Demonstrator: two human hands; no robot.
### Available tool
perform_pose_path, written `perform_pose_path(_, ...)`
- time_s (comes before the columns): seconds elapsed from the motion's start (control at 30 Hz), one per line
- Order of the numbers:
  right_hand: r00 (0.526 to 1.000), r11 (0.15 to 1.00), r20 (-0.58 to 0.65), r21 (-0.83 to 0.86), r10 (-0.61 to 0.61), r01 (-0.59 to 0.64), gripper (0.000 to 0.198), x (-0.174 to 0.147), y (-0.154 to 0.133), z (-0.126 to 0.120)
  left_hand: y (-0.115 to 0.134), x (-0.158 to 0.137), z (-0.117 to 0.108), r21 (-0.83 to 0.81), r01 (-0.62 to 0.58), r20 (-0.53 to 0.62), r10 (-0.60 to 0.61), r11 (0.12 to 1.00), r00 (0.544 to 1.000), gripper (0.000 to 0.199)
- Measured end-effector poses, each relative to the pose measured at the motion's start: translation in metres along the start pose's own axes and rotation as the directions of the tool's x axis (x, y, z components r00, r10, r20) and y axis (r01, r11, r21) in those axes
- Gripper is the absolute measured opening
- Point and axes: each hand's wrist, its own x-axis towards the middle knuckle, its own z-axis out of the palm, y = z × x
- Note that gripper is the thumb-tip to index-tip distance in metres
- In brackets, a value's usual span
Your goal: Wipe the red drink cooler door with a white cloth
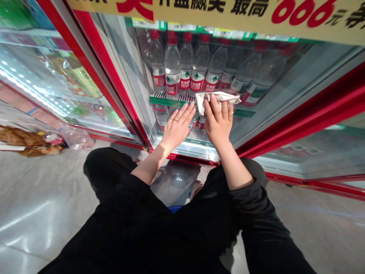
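Note:
My right hand (218, 121) presses a crumpled white cloth (218, 99) flat against the glass door (273, 95) of a red-framed drinks fridge, fingers spread over the cloth. My left hand (177, 127) lies flat on the same glass just to the left, fingers apart, a ring on one finger, holding nothing. Behind the glass, several clear water bottles (172, 68) with red caps and red labels stand on a green-edged shelf (171, 102).
The red fridge frame (114, 80) runs diagonally at left and another red bar (313, 110) at right. A second glass door (57, 76) with drinks lies left. Snack packets (25, 140) lie on the shiny grey floor (42, 205). My black-trousered knees fill the bottom.

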Motion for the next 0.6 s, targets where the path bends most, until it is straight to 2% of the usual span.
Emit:
perform_pose_path(0.23, 0.996, 1.000, 0.092, -0.003, 0.008, -0.008, 0.059, -0.008, 0.005, -0.008, 0.001, 0.001, 0.005, -0.019, 0.035, -0.035, -0.036, 0.999, 0.999, 0.078)
perform_pose_path(0.4, 0.993, 0.993, -0.032, -0.049, 0.110, -0.111, 0.063, -0.014, 0.015, 0.000, 0.002, 0.002, 0.002, -0.018, 0.026, -0.038, -0.027, 0.999, 0.999, 0.083)
perform_pose_path(0.5, 0.991, 0.993, -0.094, -0.059, 0.099, -0.105, 0.064, -0.011, 0.013, 0.008, 0.000, 0.002, 0.003, -0.011, 0.006, -0.055, -0.007, 1.000, 0.998, 0.081)
perform_pose_path(0.6, 0.993, 0.996, -0.091, -0.045, 0.069, -0.073, 0.061, -0.009, 0.006, 0.011, -0.003, 0.000, 0.007, -0.003, -0.009, -0.087, 0.008, 1.000, 0.996, 0.078)
